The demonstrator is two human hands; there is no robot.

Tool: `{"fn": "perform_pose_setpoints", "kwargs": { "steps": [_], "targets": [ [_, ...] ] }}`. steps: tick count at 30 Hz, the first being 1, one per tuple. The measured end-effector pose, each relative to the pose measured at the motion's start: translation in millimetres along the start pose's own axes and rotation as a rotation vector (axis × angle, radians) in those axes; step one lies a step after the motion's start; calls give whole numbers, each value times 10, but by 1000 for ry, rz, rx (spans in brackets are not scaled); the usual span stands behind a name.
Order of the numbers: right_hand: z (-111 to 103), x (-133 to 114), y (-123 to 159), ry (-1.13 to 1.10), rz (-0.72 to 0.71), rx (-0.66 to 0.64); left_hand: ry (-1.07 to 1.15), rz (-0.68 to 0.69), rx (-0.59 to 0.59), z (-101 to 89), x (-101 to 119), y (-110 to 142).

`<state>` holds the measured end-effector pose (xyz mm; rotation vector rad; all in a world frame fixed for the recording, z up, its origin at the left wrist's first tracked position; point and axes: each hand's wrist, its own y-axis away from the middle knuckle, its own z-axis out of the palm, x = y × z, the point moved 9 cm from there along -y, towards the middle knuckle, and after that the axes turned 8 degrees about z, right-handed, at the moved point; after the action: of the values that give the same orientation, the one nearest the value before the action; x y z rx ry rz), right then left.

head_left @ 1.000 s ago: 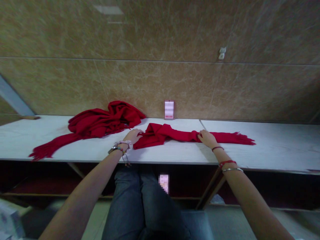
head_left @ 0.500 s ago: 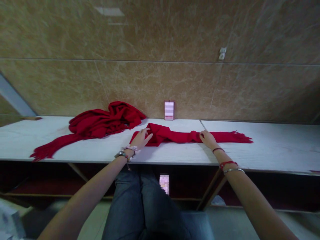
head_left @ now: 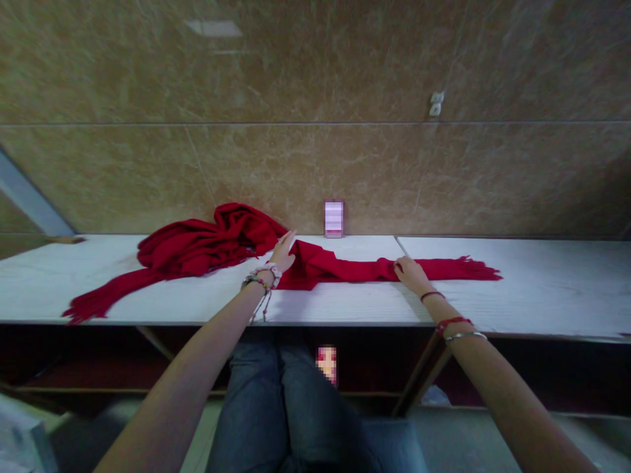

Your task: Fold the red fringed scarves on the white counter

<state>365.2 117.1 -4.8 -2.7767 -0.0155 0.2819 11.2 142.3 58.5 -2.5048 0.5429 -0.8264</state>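
Note:
A red fringed scarf lies lengthwise on the white counter, bunched in overlapping folds at its left end and narrow toward the right. My left hand is over that left end, fingers stretched out toward the wall and open. Farther right, my right hand pinches the narrow part, with the fringe reaching out beyond it. To the left of my left hand lies a crumpled heap of the same red cloth, its fringed tail trailing toward the counter's front edge.
Behind the counter rises a brown marbled wall. A small blurred pink-and-white card stands against it. Dark open shelves lie under the counter, near my legs. A small white fixture is on the wall.
My left hand moved from the scarf's left edge rightward onto its folds, then up toward the wall, fingers extending. My right hand stays pinched on the narrow part.

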Motion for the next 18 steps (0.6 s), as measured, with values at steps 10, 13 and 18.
{"fn": "perform_pose_setpoints", "kwargs": {
  "steps": [10,13,18],
  "targets": [
    [9,9,8,27,-10,-21,-325,-49,48,-347,-11,-257],
    [16,48,20,33,-1,-28,-463,-103,240,-997,-142,-95],
    [29,57,34,34,-2,-60,-501,-140,279,-1593,-366,134]
  ]
}}
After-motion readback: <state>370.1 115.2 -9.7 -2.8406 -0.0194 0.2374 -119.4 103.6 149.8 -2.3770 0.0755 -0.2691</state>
